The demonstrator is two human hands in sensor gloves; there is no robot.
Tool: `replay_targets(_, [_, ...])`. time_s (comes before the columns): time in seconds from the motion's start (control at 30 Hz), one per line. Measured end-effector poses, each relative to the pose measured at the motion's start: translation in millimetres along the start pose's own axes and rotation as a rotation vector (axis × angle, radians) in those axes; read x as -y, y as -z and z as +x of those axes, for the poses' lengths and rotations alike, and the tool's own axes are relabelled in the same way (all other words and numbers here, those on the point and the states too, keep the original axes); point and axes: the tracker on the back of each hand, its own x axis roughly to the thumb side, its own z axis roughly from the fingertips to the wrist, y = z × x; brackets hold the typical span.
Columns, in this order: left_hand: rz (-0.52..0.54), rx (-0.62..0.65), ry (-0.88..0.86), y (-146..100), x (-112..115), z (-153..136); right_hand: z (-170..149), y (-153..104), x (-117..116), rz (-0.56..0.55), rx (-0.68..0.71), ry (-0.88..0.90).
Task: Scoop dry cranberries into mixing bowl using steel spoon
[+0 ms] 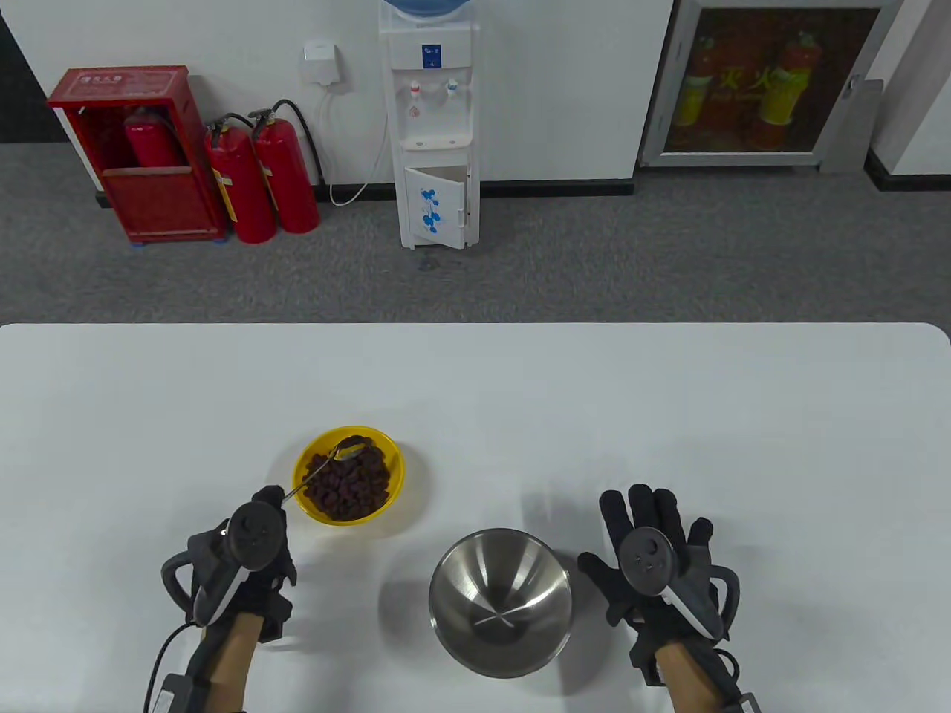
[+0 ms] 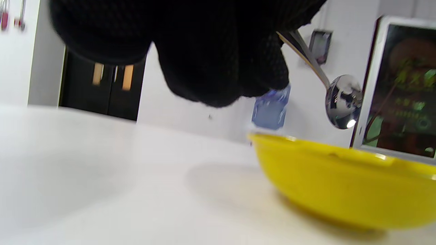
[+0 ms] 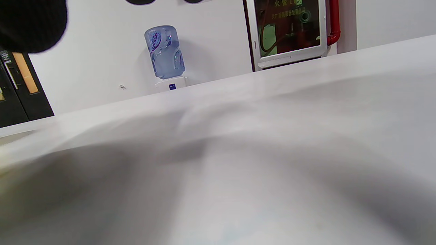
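While our left hand (image 1: pixel 249 546) holds the spoon (image 1: pixel 330 462) over the cranberries (image 1: pixel 349 483), the mixing bowl (image 1: pixel 501 601) is empty and our right hand (image 1: pixel 654 553) lies open, holding nothing.

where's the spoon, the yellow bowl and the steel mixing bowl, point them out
steel spoon (image 1: pixel 351 448), table view, on its bowl end above the cranberries
yellow bowl (image 1: pixel 304 460), table view, on the bare inner wall at its left rim
mixing bowl (image 1: pixel 475 572), table view, on its bare inner wall
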Motion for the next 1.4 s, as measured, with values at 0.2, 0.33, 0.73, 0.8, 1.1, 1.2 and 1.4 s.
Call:
replay_targets(0.2, [0.077,0.008,0.106,-14.4,2.7,11.5,0.4,-0.3,-1.0,0.01,0.002,0.013])
replay_targets(0.33, [0.115,0.003,0.178,-14.0,2.0,6.5,0.5,-0.6,-1.1,0.014,-0.002,0.021])
replay_targets(0.73, [0.176,0.115,0.4,-15.5,4.9,18.7,-0.8,-0.8,-3.0,0.04,-0.015,0.03])
replay_targets(0.8, [0.193,0.158,0.429,-17.2,6.0,26.9,-0.7,-0.8,-3.4,0.051,-0.015,0.03])
replay_targets(1.1, [0.146,0.205,0.488,-15.7,10.7,51.1,-1.3,0.1,-3.9,0.065,-0.004,0.05])
replay_targets(1.2, [0.004,0.058,0.186,-7.3,5.8,35.2,-1.3,-0.2,-3.8,0.071,-0.006,0.052])
replay_targets(1.4, [-0.347,-0.305,-0.539,6.3,19.9,-25.9,-1.2,0.3,-3.8,0.068,-0.001,0.057])
